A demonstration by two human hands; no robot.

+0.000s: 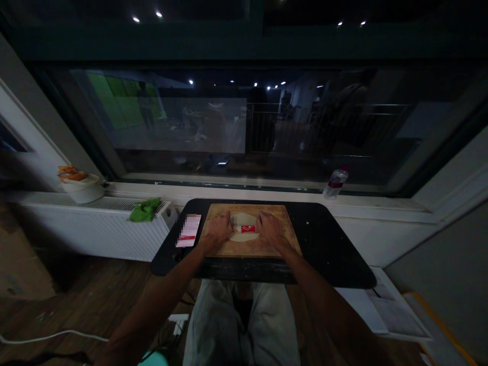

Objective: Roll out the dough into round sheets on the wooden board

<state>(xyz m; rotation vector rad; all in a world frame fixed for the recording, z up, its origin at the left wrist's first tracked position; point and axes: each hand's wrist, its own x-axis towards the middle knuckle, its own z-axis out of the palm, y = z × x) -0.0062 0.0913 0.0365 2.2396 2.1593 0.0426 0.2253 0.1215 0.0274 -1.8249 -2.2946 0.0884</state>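
Observation:
A wooden board (224, 250) lies on a small black table. On it is a flat, pale round sheet of dough (241, 238). Across its middle lies a short cylinder with a red and white label (248, 229); its exact kind is unclear. My left hand (217, 229) has its fingers curled over the left end of this cylinder. At the opposite end, my right hand (270, 227) grips it the same way. Both hands rest low over the board, and they hide the cylinder's ends.
A phone (189, 230) with a lit screen lies left of the board on the black table (324, 244). The windowsill holds a clear bottle (336, 183) at right. A green cloth (145, 209) and a white pot (84, 190) sit on the radiator (110, 234).

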